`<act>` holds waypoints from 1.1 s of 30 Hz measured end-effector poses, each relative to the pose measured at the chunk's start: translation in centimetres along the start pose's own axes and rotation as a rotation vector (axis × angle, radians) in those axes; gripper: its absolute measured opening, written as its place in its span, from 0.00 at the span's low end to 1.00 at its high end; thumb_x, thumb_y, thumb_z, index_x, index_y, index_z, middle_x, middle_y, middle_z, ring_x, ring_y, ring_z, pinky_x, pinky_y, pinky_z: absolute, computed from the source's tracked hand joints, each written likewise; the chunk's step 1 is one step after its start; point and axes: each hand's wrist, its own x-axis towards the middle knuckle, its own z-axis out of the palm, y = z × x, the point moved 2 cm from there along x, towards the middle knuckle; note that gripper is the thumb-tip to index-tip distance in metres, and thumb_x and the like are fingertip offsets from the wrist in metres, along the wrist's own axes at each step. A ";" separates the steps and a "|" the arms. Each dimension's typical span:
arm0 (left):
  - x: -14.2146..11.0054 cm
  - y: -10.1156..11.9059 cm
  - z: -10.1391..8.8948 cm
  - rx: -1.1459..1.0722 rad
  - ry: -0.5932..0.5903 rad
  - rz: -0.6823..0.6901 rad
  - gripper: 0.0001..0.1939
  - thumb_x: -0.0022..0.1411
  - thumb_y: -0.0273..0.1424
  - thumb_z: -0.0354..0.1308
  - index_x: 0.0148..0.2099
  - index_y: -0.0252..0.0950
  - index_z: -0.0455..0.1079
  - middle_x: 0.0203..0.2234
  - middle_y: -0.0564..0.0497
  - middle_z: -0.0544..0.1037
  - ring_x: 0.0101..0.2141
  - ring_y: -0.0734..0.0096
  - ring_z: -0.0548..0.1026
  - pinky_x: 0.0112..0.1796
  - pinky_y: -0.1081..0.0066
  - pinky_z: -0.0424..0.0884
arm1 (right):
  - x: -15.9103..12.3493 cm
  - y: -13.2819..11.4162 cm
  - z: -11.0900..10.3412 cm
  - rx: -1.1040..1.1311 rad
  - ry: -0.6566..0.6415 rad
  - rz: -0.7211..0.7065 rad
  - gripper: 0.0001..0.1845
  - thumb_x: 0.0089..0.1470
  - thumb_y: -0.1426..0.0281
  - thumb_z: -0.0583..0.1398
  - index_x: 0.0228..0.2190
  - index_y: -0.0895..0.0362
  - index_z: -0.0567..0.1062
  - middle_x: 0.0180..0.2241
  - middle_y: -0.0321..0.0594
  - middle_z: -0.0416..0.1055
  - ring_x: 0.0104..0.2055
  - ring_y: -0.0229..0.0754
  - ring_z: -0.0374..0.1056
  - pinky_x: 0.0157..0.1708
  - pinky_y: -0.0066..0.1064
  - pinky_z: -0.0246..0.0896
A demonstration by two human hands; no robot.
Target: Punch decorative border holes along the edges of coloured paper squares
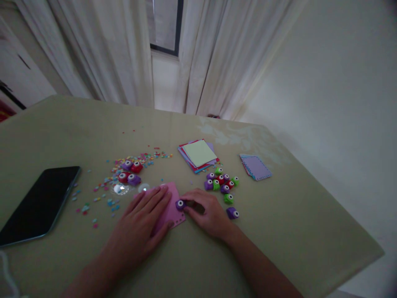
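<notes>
Forearms enter from the lower edge of the view, above the pale green surface. The left hand lies flat, palm down and fingers extended, on a pink square card; small holes run along the card's exposed lower-right edge. The right hand pinches a purple plastic punch with a round white button between thumb and index finger, at the card's right edge.

Right of this hand, a lone purple punch sits below a cluster of purple, green and red punches. Beyond the cluster is a stack of coloured paper squares, pale green uppermost; farther right is a smaller stack with a lilac, edge-punched top card. Four red and purple punches rest amid multicoloured paper confetti. A black-screened tablet lies at far left, near a white cable.
</notes>
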 end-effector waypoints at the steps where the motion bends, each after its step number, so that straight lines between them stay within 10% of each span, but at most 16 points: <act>1: 0.0 0.0 0.0 0.005 0.002 0.001 0.38 0.75 0.45 0.56 0.80 0.42 0.52 0.75 0.47 0.62 0.72 0.51 0.63 0.71 0.50 0.52 | 0.0 0.0 0.0 0.002 0.000 -0.004 0.16 0.65 0.76 0.65 0.52 0.53 0.82 0.48 0.42 0.83 0.50 0.45 0.77 0.56 0.37 0.70; 33: 0.3 -0.7 -0.6 -0.096 -0.078 0.093 0.39 0.76 0.48 0.56 0.81 0.46 0.49 0.76 0.50 0.59 0.73 0.56 0.61 0.72 0.50 0.52 | -0.4 -1.1 -1.1 -0.054 -0.129 -0.001 0.12 0.61 0.74 0.70 0.47 0.54 0.82 0.45 0.40 0.82 0.48 0.45 0.76 0.52 0.34 0.67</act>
